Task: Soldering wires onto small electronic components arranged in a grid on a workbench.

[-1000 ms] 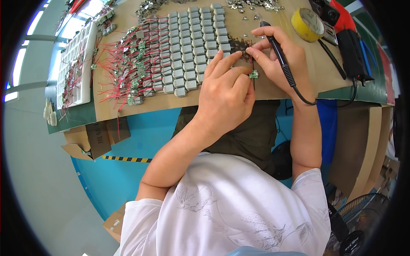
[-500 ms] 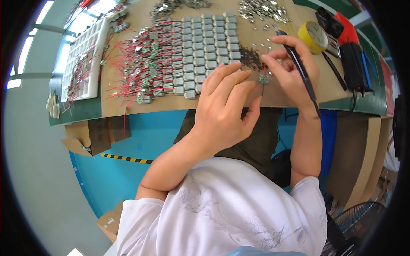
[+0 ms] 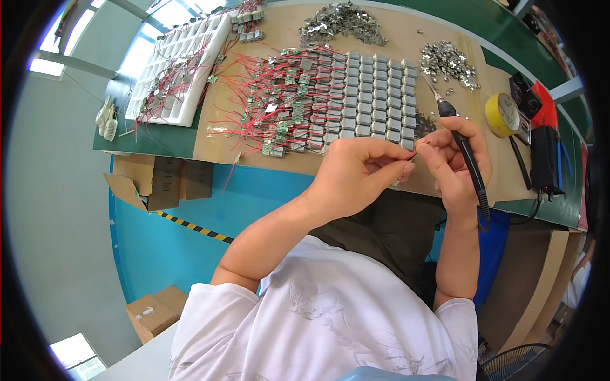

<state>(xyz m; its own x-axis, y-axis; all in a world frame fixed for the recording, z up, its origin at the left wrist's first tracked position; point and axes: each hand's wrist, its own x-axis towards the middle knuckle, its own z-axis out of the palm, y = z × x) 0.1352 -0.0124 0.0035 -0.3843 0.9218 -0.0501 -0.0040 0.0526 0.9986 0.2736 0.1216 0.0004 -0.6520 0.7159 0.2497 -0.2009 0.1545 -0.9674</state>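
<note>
My left hand (image 3: 359,174) is closed in a pinch just past the near edge of the table, with a short red wire (image 3: 412,155) between its fingertips. A trace of green shows under those fingers; the rest of the piece is hidden. Thumb and fingertips of my right hand (image 3: 460,162) meet the wire from the other side. That hand also holds a black soldering iron (image 3: 467,149), its metal tip pointing up and away. To the left lie rows of small grey motors (image 3: 379,95), several joined to green circuit boards (image 3: 279,127) with red wires.
A white compartment tray (image 3: 184,114) stands far left. Piles of metal pieces (image 3: 343,25) and shiny clips (image 3: 448,60) lie at the back. On the right are a yellow tape roll (image 3: 502,115), a black pen-like tool (image 3: 520,164) and a black box (image 3: 544,159) with a cable.
My left hand has gone from loosely spread fingers to a pinch beside the right fingertips. The small green board hanging under my right hand is now mostly covered. The whole view has shifted.
</note>
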